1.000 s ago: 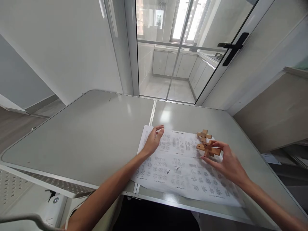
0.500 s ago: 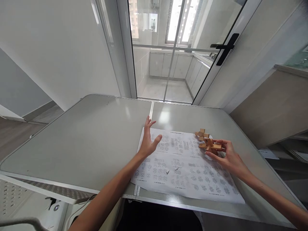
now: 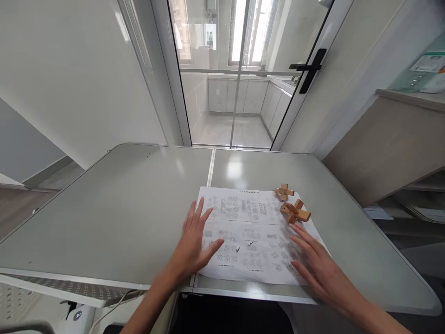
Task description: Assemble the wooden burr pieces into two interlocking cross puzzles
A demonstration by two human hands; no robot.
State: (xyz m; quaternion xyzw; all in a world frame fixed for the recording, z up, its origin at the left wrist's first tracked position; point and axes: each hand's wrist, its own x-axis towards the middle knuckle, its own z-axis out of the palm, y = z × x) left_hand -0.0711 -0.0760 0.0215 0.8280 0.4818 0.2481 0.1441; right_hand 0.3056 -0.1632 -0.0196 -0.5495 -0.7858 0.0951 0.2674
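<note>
Wooden puzzles (image 3: 295,211) lie on the sheet's (image 3: 250,232) far right corner, untouched. Both hands, left (image 3: 194,246) and right (image 3: 318,266), rest on the sheet with fingers spread, flattening it.

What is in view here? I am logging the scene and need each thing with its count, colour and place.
table: 1, grey, fills the foreground, seam down its middle
sheet: 1, white with printed diagrams, on the table's near right half
puzzles: 2, tan wood, on the sheet's far right corner, the smaller one farther back
glass door: 1, clear with black handle, behind the table
cabinets: white, beyond the glass
counter: 1, beige, at right
left hand: flat, fingers spread, on the sheet's left edge
right hand: flat, open, on the sheet's right part, short of the puzzles
</note>
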